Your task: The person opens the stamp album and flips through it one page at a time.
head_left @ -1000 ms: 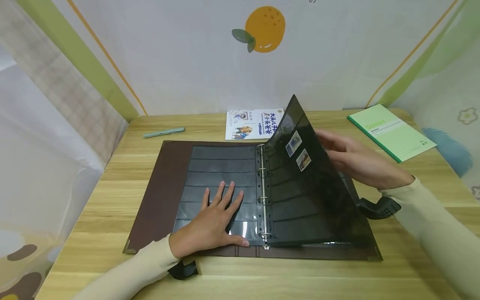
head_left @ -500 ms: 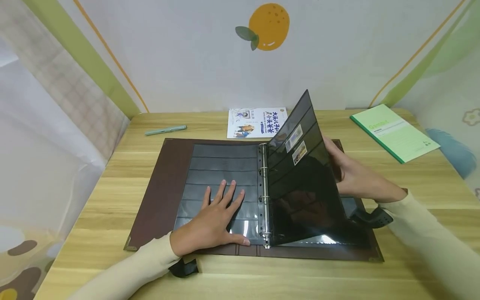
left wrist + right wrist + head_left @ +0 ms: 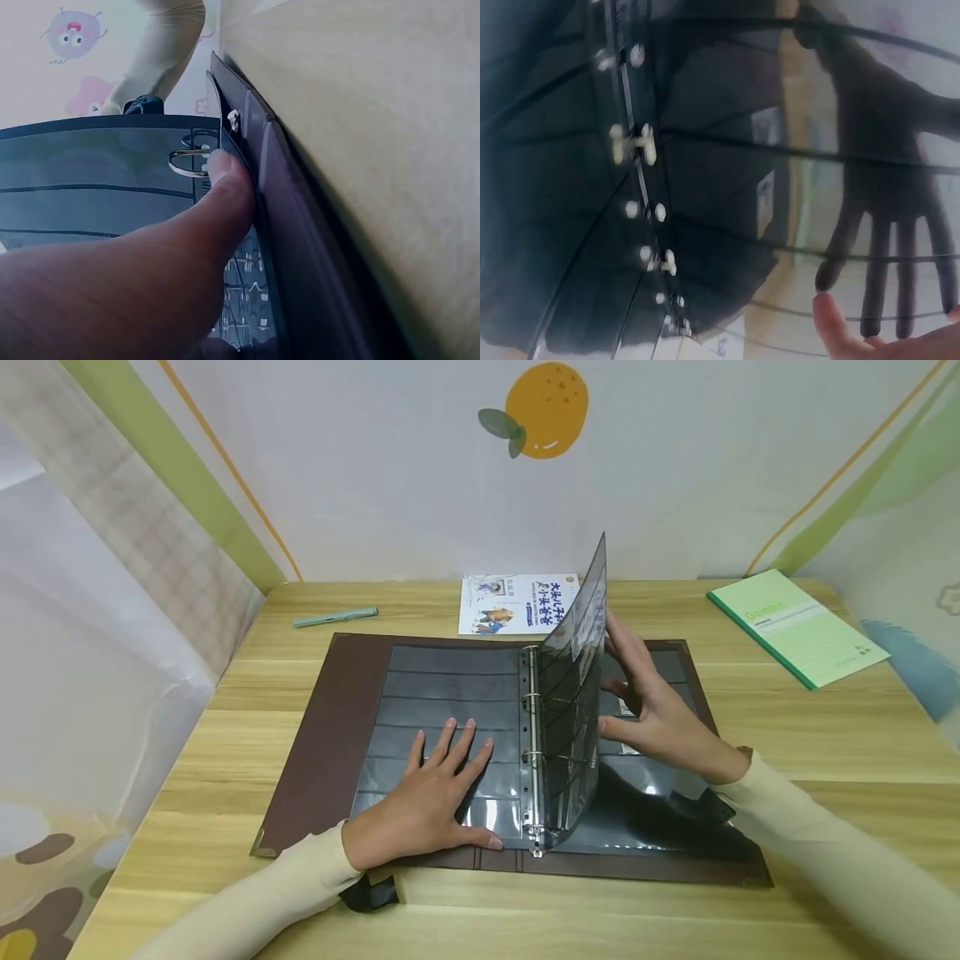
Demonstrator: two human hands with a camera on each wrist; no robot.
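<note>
Nearest, the left hand [image 3: 423, 806] lies flat, fingers spread and straight, pressing the left-hand page [image 3: 442, 710] of the open binder [image 3: 322, 752]; its thumb tip sits just beside the lowest ring [image 3: 187, 161]. Right of that hand, across the rings, the right hand [image 3: 660, 718] has straight open fingers against the back of a dark sheet [image 3: 573, 710], which stands nearly upright on the rings. Small stamps [image 3: 581, 639] show in the sheet's upper pockets, above the fingers. Beyond both hands, a booklet [image 3: 517, 606] lies just past the binder's far edge; a pen [image 3: 335, 617] lies far left, a green notebook [image 3: 798, 627] far right, all on the table [image 3: 825, 727].
</note>
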